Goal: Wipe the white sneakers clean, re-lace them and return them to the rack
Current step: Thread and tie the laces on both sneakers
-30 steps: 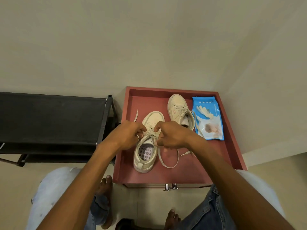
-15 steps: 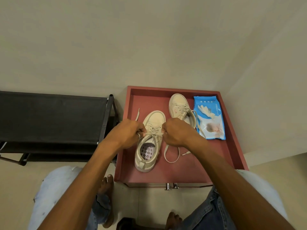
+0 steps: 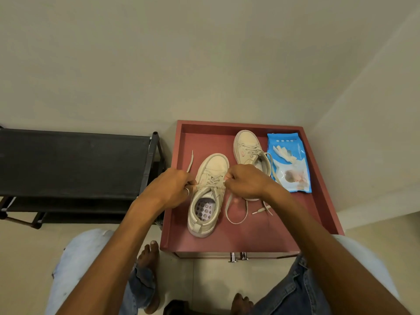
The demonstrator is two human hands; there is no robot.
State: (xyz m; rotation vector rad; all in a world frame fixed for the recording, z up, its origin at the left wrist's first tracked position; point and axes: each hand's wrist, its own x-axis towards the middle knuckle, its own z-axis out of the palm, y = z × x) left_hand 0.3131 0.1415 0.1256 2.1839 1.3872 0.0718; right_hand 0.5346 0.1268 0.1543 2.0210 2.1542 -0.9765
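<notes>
Two white sneakers stand on a red cabinet top. The near sneaker points away from me, its lace crossed over the tongue. My left hand pinches the lace on the sneaker's left side; one lace end sticks out beyond it. My right hand pinches the lace on the right side, and the slack loops down onto the red surface. The second sneaker stands behind my right hand, partly hidden, laced.
A blue pack of wet wipes lies right of the second sneaker. A black shoe rack stands left of the cabinet. The cabinet has a raised rim and sits in a wall corner. My knees and bare feet are below.
Both hands have moved apart to the sides of the near sneaker, drawing the lace tighter. The loose loop on the red surface has become shorter.
</notes>
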